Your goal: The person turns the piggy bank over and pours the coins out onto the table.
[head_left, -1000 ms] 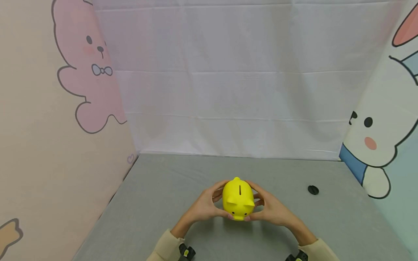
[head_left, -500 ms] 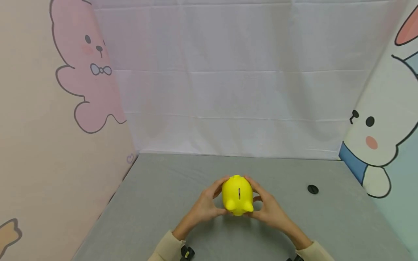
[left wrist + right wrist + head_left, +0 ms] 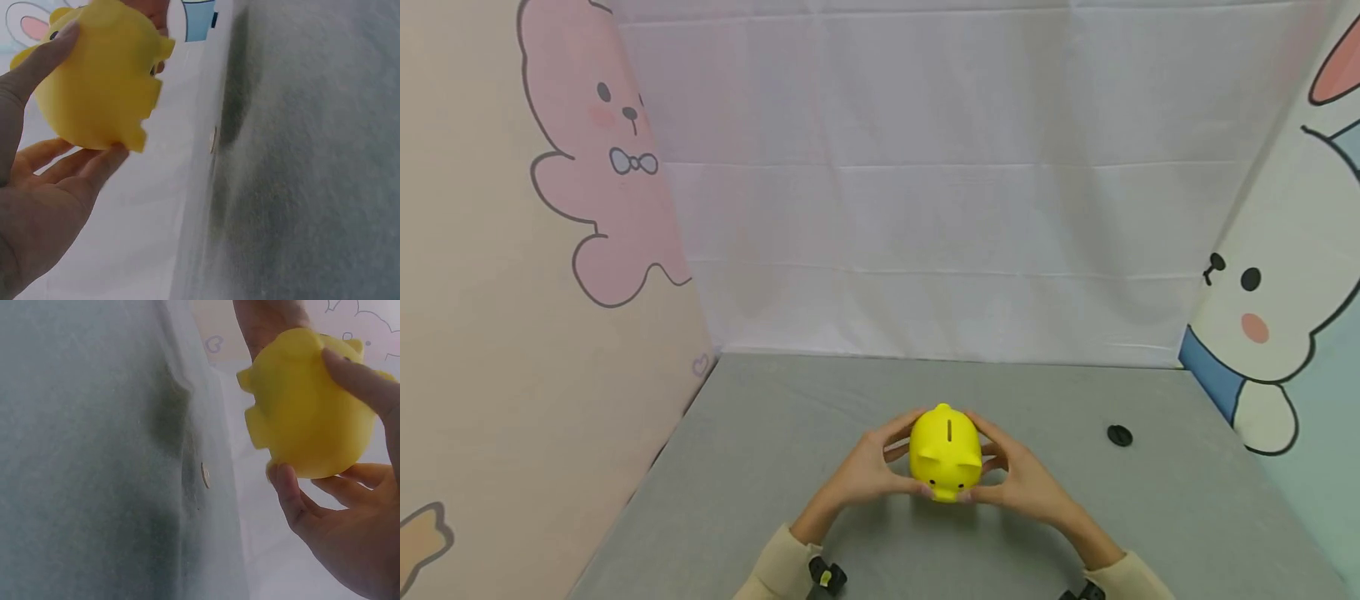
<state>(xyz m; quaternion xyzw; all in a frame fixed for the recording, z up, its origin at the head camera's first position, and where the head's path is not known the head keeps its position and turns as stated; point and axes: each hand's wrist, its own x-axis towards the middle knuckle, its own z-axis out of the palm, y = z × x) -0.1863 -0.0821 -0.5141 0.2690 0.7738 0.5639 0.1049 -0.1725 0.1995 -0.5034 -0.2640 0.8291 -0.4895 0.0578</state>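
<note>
"What stands behind the grey table [image 3: 760, 433]?"

"A white sheet [image 3: 955, 192], creased in straight horizontal lines, its lower edge meeting the table's far side."

"And on the beige wall [image 3: 490, 375] at the left?"

"A pink cartoon animal [image 3: 602, 200] in a pale blue bow tie [image 3: 634, 162] (rather smart), a little lilac heart [image 3: 700, 364] near the table's far corner, and an orange shape [image 3: 421, 542] lower down."

"The right?"

"A white cartoon animal [image 3: 1292, 225] with a dark eye [image 3: 1251, 279] and a rosy cheek [image 3: 1255, 327]."
</note>
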